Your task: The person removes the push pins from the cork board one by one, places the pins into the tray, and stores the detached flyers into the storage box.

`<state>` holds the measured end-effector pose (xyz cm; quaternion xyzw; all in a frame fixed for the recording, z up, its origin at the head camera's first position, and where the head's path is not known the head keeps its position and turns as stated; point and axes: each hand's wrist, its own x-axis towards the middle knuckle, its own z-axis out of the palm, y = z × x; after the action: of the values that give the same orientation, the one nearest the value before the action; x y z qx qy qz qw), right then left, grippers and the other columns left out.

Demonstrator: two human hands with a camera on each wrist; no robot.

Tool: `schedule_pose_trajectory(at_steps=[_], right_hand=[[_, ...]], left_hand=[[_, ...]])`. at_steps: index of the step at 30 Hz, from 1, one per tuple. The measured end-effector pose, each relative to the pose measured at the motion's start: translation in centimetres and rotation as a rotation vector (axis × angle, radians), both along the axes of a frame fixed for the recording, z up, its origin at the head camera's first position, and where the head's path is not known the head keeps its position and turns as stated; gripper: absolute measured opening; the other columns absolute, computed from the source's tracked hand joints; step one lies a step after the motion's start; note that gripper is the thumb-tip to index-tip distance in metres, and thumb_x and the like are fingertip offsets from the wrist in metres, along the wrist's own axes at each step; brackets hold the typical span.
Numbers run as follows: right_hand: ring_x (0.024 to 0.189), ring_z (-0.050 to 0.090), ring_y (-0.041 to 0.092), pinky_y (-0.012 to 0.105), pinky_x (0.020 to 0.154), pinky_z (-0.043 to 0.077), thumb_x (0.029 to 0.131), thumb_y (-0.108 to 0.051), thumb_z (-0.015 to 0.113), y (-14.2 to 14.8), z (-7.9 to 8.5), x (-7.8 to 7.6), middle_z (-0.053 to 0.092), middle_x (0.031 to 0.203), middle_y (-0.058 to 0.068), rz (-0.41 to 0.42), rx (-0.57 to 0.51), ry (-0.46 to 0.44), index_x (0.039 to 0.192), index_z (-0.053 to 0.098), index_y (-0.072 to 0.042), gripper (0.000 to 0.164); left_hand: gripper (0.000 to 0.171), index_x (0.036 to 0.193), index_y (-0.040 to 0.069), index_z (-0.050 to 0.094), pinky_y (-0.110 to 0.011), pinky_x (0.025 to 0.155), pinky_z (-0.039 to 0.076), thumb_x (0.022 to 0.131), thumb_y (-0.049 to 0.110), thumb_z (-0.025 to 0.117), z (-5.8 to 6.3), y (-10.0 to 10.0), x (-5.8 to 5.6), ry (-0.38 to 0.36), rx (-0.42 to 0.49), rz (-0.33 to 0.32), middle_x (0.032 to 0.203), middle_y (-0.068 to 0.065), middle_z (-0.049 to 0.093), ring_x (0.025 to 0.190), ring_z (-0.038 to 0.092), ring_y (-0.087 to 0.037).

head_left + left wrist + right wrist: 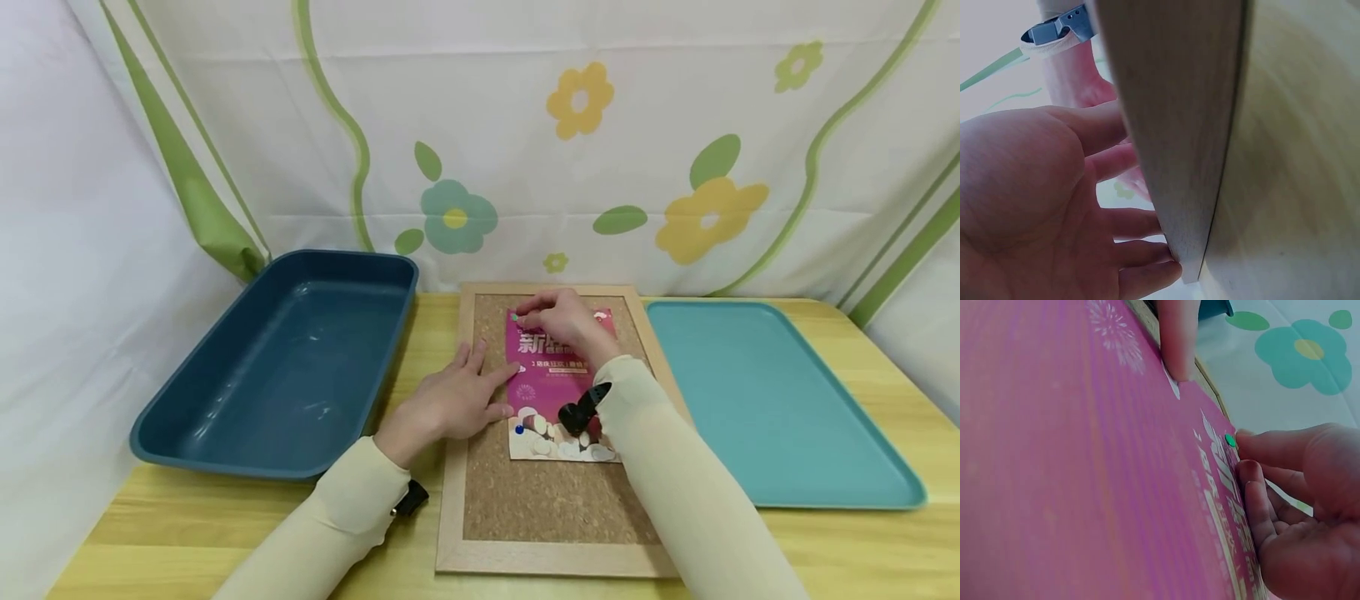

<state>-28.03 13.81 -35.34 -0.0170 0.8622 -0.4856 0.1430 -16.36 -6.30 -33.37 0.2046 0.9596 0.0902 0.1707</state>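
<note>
A pink printed poster [551,392] lies on a wood-framed corkboard [555,504]. My left hand [461,400] spreads over the board's left side, its fingertips at the poster's left edge. In the left wrist view, the palm and fingers [1141,222] lie alongside the wooden frame [1172,125]. At the poster's top left corner sits a green pushpin [1230,440]. My right hand [562,321] is there, its thumb tip right beside the pin and its other fingers bent against the poster. A blue pushpin [519,429] marks the poster's lower left.
A deep dark-blue tub [277,375] stands left of the board. To the right lies a shallow turquoise tray [780,408]. All rest on a wooden table [187,533], with a flower-patterned curtain [510,125] behind.
</note>
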Motion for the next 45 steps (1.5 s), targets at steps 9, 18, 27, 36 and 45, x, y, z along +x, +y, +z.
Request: schedule_pose_trajectory(at_steps=[9, 18, 27, 36, 45], right_hand=[[0.117, 0.062, 0.026, 0.036, 0.094, 0.047, 0.102, -0.022, 0.073, -0.2, -0.2, 0.0, 0.071, 0.136, 0.01, -0.037, 0.037, 0.024, 0.127, 0.079, -0.019, 0.027], [0.118, 0.062, 0.025, 0.038, 0.098, 0.047, 0.101, -0.025, 0.075, -1.0, -0.2, -0.1, 0.073, 0.133, 0.009, -0.024, 0.032, 0.026, 0.125, 0.08, -0.019, 0.026], [0.12, 0.061, 0.026, 0.04, 0.099, 0.048, 0.1, -0.026, 0.075, -1.6, 0.2, 0.1, 0.073, 0.134, 0.008, -0.034, 0.063, 0.026, 0.124, 0.081, -0.019, 0.026], [0.12, 0.061, 0.026, 0.044, 0.104, 0.048, 0.1, -0.026, 0.076, -1.9, 0.1, -0.2, 0.073, 0.133, 0.009, -0.041, 0.096, 0.047, 0.123, 0.081, -0.018, 0.025], [0.119, 0.062, 0.027, 0.042, 0.101, 0.049, 0.1, -0.028, 0.076, -1.9, -0.1, -0.3, 0.074, 0.132, 0.01, -0.044, 0.131, 0.066, 0.121, 0.082, -0.019, 0.024]], left_hand=[[0.066, 0.167, 0.034, 0.035, -0.062, 0.12, 0.044, 0.107, 0.052, 0.056, 0.0, 0.3, -0.1, 0.008, -0.013, -0.006, 0.179, -0.02, 0.013, 0.166, 0.012, -0.045], [0.067, 0.167, 0.035, 0.035, -0.061, 0.122, 0.042, 0.106, 0.052, 0.057, 0.0, -0.1, 0.1, 0.015, -0.017, 0.018, 0.179, -0.018, 0.013, 0.166, 0.011, -0.043], [0.067, 0.167, 0.034, 0.036, -0.063, 0.119, 0.044, 0.106, 0.051, 0.058, 0.0, -0.4, 0.2, 0.018, -0.01, 0.015, 0.179, -0.019, 0.015, 0.166, 0.012, -0.044], [0.067, 0.167, 0.035, 0.035, -0.062, 0.119, 0.044, 0.106, 0.052, 0.057, -0.1, -0.3, 0.1, 0.025, -0.016, 0.014, 0.179, -0.019, 0.014, 0.166, 0.012, -0.044], [0.067, 0.167, 0.034, 0.036, -0.062, 0.118, 0.045, 0.106, 0.052, 0.057, -0.2, -0.2, 0.0, 0.037, -0.023, -0.001, 0.178, -0.02, 0.016, 0.165, 0.015, -0.045]])
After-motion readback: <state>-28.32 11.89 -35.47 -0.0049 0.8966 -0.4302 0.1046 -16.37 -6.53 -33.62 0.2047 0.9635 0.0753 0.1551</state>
